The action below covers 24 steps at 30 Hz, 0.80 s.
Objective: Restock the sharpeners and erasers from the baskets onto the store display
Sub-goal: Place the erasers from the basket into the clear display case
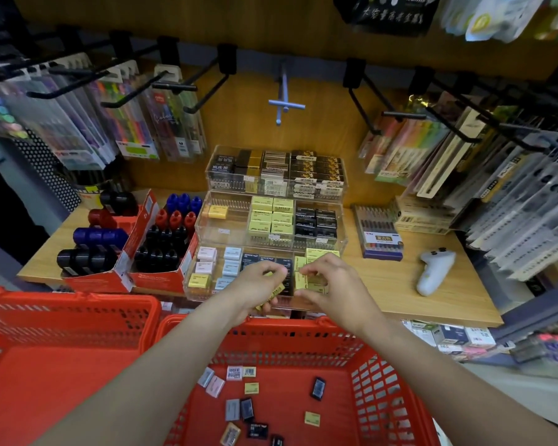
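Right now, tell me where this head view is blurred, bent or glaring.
Head view: wide-angle bending curves the wooden shelf edge and the red plastic basket rim; hanging pen packs at the right edge smear; both hands, left hand and right hand, look slightly soft; clear acrylic eraser tray shows faint reflections.

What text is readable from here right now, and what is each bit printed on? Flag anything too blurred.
"1.0mm": on the black hanging pack at top right.
Chinese characters below it on the same pack: too blurred to read with certainty.
Labels on the erasers in the clear display trays: too small to read.
Barcodes on the loose erasers in the red basket: unreadable.
Print on the pen box on the shelf: blurred.
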Each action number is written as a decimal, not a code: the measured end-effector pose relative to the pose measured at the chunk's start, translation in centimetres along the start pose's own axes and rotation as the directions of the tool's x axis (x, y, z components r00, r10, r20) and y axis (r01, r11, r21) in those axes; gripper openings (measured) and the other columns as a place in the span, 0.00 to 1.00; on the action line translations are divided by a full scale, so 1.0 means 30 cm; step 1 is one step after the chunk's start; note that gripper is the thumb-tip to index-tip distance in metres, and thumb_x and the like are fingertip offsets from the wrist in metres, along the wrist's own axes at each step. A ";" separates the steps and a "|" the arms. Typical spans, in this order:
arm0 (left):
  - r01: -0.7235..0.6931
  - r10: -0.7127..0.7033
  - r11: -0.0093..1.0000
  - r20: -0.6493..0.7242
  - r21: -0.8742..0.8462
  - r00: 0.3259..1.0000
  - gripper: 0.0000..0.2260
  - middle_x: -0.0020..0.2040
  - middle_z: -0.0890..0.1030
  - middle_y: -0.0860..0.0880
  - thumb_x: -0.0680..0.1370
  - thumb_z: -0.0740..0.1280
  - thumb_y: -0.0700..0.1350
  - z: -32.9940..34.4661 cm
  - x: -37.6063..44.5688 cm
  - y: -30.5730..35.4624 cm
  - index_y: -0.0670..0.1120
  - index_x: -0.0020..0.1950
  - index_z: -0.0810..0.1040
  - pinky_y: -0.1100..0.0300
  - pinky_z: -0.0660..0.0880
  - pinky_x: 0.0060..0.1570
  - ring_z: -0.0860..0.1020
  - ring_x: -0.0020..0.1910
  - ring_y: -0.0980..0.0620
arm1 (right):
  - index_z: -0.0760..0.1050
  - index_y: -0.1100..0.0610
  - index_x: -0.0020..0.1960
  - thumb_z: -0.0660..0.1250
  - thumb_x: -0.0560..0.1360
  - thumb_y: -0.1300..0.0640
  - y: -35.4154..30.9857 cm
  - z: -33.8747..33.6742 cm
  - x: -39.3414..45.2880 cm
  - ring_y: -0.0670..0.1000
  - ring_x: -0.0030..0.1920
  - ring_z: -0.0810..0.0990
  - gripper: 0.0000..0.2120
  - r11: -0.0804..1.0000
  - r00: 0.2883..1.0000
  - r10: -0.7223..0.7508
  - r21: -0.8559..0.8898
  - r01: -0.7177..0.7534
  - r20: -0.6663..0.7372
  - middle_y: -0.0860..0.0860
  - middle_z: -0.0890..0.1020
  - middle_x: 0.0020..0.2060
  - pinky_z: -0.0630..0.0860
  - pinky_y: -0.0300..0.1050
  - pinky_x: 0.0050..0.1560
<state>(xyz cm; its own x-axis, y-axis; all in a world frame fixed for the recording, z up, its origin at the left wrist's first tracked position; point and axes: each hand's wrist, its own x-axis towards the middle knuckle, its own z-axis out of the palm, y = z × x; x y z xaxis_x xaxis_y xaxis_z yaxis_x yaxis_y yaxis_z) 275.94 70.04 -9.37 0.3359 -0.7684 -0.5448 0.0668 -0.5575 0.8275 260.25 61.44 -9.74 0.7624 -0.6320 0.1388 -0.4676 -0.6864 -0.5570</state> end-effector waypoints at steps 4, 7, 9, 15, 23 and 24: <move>-0.043 0.044 0.992 -0.013 0.122 0.999 0.14 0.54 0.79 0.45 0.81 0.63 0.50 0.003 0.007 0.011 0.51 0.67 0.74 0.60 0.71 0.32 0.74 0.36 0.51 | 0.79 0.50 0.58 0.76 0.68 0.46 0.012 0.041 0.018 0.43 0.51 0.75 0.21 0.993 0.995 0.089 -0.078 -0.092 -0.042 0.43 0.73 0.49 0.75 0.40 0.57; -0.084 0.083 0.958 0.016 0.274 0.996 0.18 0.54 0.80 0.44 0.82 0.62 0.49 0.012 0.004 0.020 0.51 0.72 0.70 0.59 0.72 0.33 0.75 0.36 0.50 | 0.77 0.50 0.62 0.78 0.65 0.45 0.018 0.056 0.018 0.46 0.54 0.74 0.28 0.990 0.993 0.095 -0.092 -0.102 -0.075 0.44 0.72 0.51 0.75 0.45 0.59; -0.090 0.078 0.934 0.049 0.346 0.996 0.19 0.49 0.81 0.45 0.82 0.62 0.48 0.016 0.002 0.021 0.50 0.73 0.69 0.61 0.72 0.31 0.75 0.33 0.52 | 0.70 0.47 0.69 0.79 0.62 0.42 0.022 0.049 0.023 0.48 0.60 0.70 0.38 0.988 0.995 0.061 -0.134 -0.071 -0.080 0.45 0.72 0.57 0.70 0.46 0.61; -0.059 0.028 0.905 0.080 0.422 0.996 0.21 0.42 0.80 0.48 0.81 0.62 0.48 0.017 -0.020 0.024 0.54 0.75 0.66 0.66 0.68 0.24 0.73 0.30 0.55 | 0.46 0.38 0.76 0.77 0.57 0.36 0.023 0.008 0.093 0.48 0.62 0.63 0.57 0.977 0.981 0.117 -0.194 -0.085 0.156 0.44 0.71 0.67 0.60 0.46 0.55; -0.062 0.030 0.916 0.085 0.396 0.996 0.21 0.46 0.80 0.49 0.81 0.62 0.46 0.034 -0.019 0.035 0.57 0.74 0.67 0.65 0.68 0.24 0.74 0.32 0.53 | 0.51 0.41 0.76 0.77 0.60 0.39 0.024 -0.005 0.104 0.47 0.62 0.63 0.53 0.976 0.976 0.054 -0.219 -0.007 0.213 0.39 0.73 0.66 0.59 0.45 0.54; -0.065 0.035 0.920 0.086 0.385 0.996 0.20 0.46 0.80 0.50 0.81 0.62 0.46 0.035 -0.019 0.032 0.56 0.73 0.67 0.65 0.68 0.25 0.74 0.32 0.53 | 0.52 0.40 0.76 0.77 0.60 0.39 0.028 -0.007 0.098 0.47 0.63 0.63 0.52 0.975 0.976 0.053 -0.221 -0.006 0.209 0.40 0.72 0.67 0.59 0.46 0.55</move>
<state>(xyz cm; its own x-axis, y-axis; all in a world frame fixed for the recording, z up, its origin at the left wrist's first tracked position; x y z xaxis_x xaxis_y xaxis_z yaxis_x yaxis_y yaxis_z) 274.83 69.63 -8.40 0.2561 -0.8114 -0.5254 -0.3225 -0.5842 0.7448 262.00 58.93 -9.63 0.8131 -0.5784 -0.0653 -0.5593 -0.7453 -0.3630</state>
